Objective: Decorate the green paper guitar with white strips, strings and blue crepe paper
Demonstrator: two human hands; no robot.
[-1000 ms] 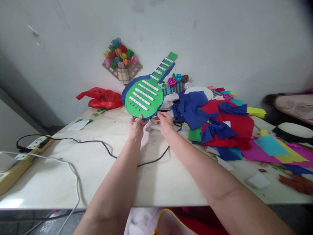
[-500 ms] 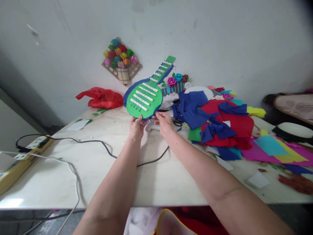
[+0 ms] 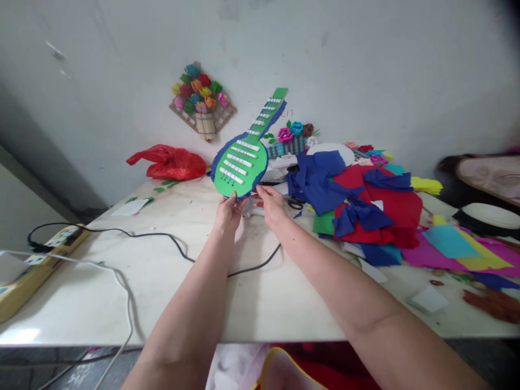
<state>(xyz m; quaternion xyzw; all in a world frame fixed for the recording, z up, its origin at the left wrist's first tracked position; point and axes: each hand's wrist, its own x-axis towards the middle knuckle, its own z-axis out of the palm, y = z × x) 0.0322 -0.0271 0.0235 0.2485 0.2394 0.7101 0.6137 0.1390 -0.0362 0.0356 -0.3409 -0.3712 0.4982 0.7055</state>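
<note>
A paper craft lute is raised above the table, its neck slanting up to the right. It has a round green face with a blue backing edge, white strips across body and neck, and thin dark strings near the bottom. My left hand pinches its lower edge, thumb on the front. At the lower right rim my right hand is closed on the edge between thumb and fingers. Behind the hands lies a pale glue gun-like object, mostly hidden. Black-handled scissors rest right of my right hand.
Blue crepe paper and red sheets pile up on the right. A red plastic bag sits at the back left. A power strip lies left, with a black cable crossing the table. Paper flowers hang on the wall.
The lute has turned slightly, its neck top shifting a little up and left and its body looking narrower. Both hands keep hold of its lower edge.
</note>
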